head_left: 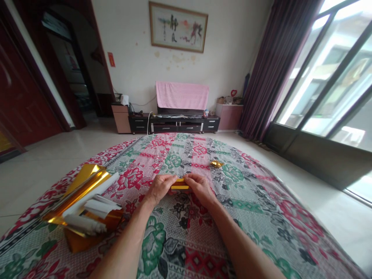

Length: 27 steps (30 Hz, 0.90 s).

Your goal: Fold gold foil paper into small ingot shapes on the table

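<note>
Between my two hands, just above the flowered cloth, is a small folded strip of gold foil paper [180, 186]. My left hand [161, 187] pinches its left end, and my right hand [199, 185] grips the right end, with thumbs and fingertips close to each other along the top. The fingers cover both ends of the strip. A small folded gold foil piece [216, 164] rests on the cloth, ahead and to the right of my right hand. To the left of my left arm lies a pile of gold foil sheets [84, 186], partly rolled, with white-backed rolls [85, 224] on top.
The round table's flowered tablecloth [154, 240] spreads beneath my arms. Against the far wall stands a low black cabinet [165, 128], with a pink cloth [182, 95] draped over a screen. A purple curtain [270, 66] and large windows [334, 77] are on the right.
</note>
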Motion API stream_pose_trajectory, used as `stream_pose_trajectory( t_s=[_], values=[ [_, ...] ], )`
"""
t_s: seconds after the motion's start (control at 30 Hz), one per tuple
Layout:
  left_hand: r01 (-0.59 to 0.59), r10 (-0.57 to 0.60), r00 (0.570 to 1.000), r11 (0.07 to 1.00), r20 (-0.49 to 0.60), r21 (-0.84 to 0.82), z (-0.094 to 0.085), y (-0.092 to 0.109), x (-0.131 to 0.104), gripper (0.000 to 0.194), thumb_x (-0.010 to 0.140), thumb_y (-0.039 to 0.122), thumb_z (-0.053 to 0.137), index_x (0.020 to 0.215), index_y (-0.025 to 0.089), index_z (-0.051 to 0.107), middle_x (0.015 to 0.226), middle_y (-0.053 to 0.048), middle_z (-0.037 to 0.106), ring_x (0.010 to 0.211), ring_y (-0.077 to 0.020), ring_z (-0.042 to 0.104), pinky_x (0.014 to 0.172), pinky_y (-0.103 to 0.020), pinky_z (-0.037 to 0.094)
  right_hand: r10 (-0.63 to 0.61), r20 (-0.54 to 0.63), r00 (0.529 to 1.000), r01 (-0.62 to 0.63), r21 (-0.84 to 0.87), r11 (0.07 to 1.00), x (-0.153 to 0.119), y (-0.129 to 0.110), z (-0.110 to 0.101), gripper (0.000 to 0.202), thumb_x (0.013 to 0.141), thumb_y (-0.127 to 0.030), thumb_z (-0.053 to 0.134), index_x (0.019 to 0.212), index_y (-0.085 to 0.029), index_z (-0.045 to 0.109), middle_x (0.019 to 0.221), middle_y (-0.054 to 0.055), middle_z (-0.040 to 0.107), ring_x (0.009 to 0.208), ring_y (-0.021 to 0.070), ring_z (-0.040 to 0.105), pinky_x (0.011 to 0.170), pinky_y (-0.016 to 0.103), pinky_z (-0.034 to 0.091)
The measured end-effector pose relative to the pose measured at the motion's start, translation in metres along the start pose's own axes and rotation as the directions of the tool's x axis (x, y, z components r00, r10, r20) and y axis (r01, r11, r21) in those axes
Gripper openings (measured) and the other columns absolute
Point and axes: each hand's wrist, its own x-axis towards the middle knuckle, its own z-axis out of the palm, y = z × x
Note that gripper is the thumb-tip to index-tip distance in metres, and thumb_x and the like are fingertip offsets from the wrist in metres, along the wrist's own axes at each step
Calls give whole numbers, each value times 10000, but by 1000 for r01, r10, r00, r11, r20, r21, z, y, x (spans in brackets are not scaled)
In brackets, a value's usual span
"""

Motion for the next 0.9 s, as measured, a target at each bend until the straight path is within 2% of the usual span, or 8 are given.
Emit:
stream_pose_trajectory(
  t_s=[0.17, 0.33, 0.9],
  values=[
    [-15, 15, 1000, 999, 6, 30, 0, -2, 1, 353, 762, 473, 542, 682, 163, 692, 591, -25, 636, 499, -141, 536, 442, -239, 368, -16, -4, 1000, 16, -2, 1000, 0, 0, 0, 209, 700, -375, 618, 784, -189, 662, 689, -9, 630, 607, 137, 554, 538, 240, 445],
    [-11, 11, 1000, 999, -5, 39, 0, -5, 3, 366, 763, 467, 545, 629, 143, 650, 542, -12, 594, 458, -116, 496, 426, -224, 345, -11, -56, 998, 13, 37, 999, -1, -2, 2, 255, 686, -385, 629, 848, -189, 642, 706, -10, 633, 613, 141, 574, 518, 237, 455],
    [13, -13, 1000, 998, -7, 53, 0, -6, 3, 337, 740, 445, 568, 636, 129, 626, 599, -3, 605, 522, -125, 535, 459, -221, 376, -22, -69, 997, 25, 37, 999, -1, 0, 1, 298, 672, -409, 631, 856, -176, 644, 701, -1, 618, 613, 143, 569, 519, 245, 476]
  ],
)
